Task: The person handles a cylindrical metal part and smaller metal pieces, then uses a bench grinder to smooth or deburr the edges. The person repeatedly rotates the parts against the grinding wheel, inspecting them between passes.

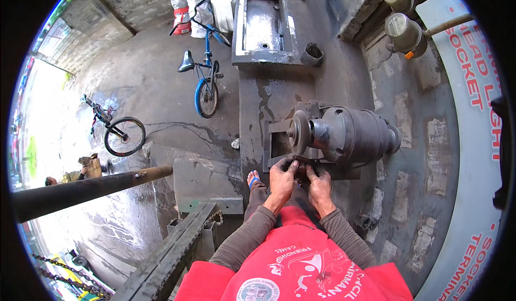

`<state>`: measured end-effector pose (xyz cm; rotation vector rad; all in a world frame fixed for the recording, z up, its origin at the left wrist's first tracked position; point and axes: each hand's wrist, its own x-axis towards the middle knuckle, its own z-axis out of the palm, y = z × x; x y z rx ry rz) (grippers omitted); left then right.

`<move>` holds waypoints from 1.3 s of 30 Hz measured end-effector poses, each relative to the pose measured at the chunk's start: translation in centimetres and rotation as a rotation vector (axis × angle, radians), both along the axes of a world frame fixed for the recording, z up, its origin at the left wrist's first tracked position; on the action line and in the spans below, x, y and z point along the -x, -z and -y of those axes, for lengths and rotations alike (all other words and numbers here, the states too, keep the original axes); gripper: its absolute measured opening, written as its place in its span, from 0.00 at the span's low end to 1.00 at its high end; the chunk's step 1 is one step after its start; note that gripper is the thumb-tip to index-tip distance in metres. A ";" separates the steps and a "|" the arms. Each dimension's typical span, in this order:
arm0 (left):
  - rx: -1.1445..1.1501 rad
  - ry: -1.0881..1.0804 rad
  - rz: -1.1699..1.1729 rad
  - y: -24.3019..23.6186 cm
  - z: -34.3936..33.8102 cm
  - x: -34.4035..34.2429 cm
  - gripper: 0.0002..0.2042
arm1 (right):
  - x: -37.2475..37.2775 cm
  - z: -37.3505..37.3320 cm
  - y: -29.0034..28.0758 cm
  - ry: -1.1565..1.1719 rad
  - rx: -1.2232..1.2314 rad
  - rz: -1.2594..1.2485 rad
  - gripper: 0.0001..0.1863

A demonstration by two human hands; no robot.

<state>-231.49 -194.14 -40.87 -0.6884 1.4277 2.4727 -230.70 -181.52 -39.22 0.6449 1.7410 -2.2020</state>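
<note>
Just below the wheel of a dusty bench grinder, my left hand and my right hand are side by side, both closed on a small dark piece between their thumbs and fingers. The piece is partly hidden by my fingers, and I cannot tell whether it touches the wheel or the rest beneath it. The grinder's large cylindrical motor housing extends to the right, mounted on a metal base.
A blue bicycle, another bicycle, white sacks and a metal-lined basin stand beyond. A dark pole and a beam lie left. A person is at far left. A signboard borders the right.
</note>
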 end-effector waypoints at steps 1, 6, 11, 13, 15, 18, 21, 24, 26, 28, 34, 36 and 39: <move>-0.016 -0.033 0.011 0.1 -0.1 0.0 0.09 | 0.3 0.1 0.0 0.004 -0.042 -0.034 0.12; 0.035 -0.107 0.042 0.6 0.1 0.1 0.08 | 1.6 0.7 -0.6 -0.057 -0.157 -0.040 0.11; -0.153 -0.193 0.051 0.5 0.1 -0.1 0.08 | 2.4 1.1 -0.8 -0.124 -0.095 -0.040 0.10; -0.075 -0.176 0.021 0.0 0.5 -0.2 0.08 | 2.7 1.0 -0.5 -0.164 -0.118 -0.068 0.10; -0.044 -0.136 0.007 -0.5 1.4 -0.2 0.08 | 3.0 0.7 -0.5 -0.225 -0.109 -0.061 0.10; -0.007 0.075 -0.029 -1.4 3.5 0.1 0.08 | 3.2 -0.3 -1.1 -0.398 -0.291 -0.083 0.10; 0.064 0.200 -0.047 -2.2 4.4 0.6 0.08 | 2.4 -1.1 -1.7 -0.371 -0.273 -0.015 0.12; 0.196 0.181 -0.101 -3.0 3.7 1.0 0.07 | 0.9 -0.5 -1.2 -0.075 0.148 0.052 0.15; 0.336 0.142 -0.116 -3.2 2.9 1.1 0.07 | 0.5 -0.6 -0.5 -0.054 0.265 0.072 0.17; 0.496 0.113 -0.105 -3.1 2.3 0.9 0.07 | 0.6 -0.7 0.2 -0.028 0.278 0.056 0.17; 0.159 -0.036 -0.053 -1.2 1.0 0.1 0.08 | 1.7 -1.4 0.2 -0.128 0.096 0.045 0.14; 0.057 -0.077 0.027 -0.9 1.0 -0.5 0.07 | 2.0 -1.1 -0.3 -0.167 0.060 0.031 0.14; 0.123 -0.114 -0.020 -0.8 1.4 -1.0 0.07 | 2.4 -0.4 -0.9 -0.197 0.056 0.034 0.12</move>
